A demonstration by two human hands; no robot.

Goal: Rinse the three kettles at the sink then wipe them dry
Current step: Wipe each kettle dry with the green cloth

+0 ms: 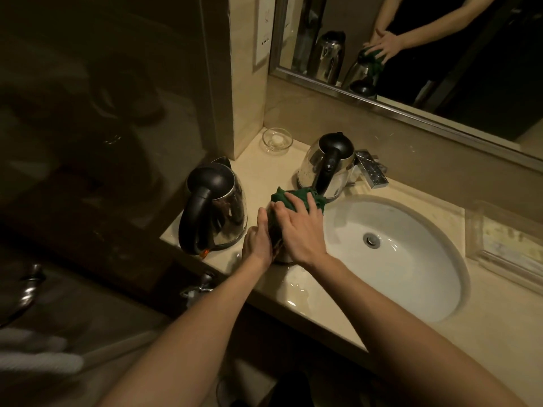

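Gleaming wet counter (305,292) around white sink (405,277), mirror (440,69) behind

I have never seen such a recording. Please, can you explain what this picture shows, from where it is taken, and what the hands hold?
There is no machine here: a person works with bare hands. The single picture comes from a camera worn on the head, looking down at a bathroom counter. The left hand holds the middle kettle beside the sink. The right hand presses a green cloth on its top. Two more stand on the counter: the left kettle and the back kettle by the tap. A glass dish sits near the wall. The mirror repeats the scene.
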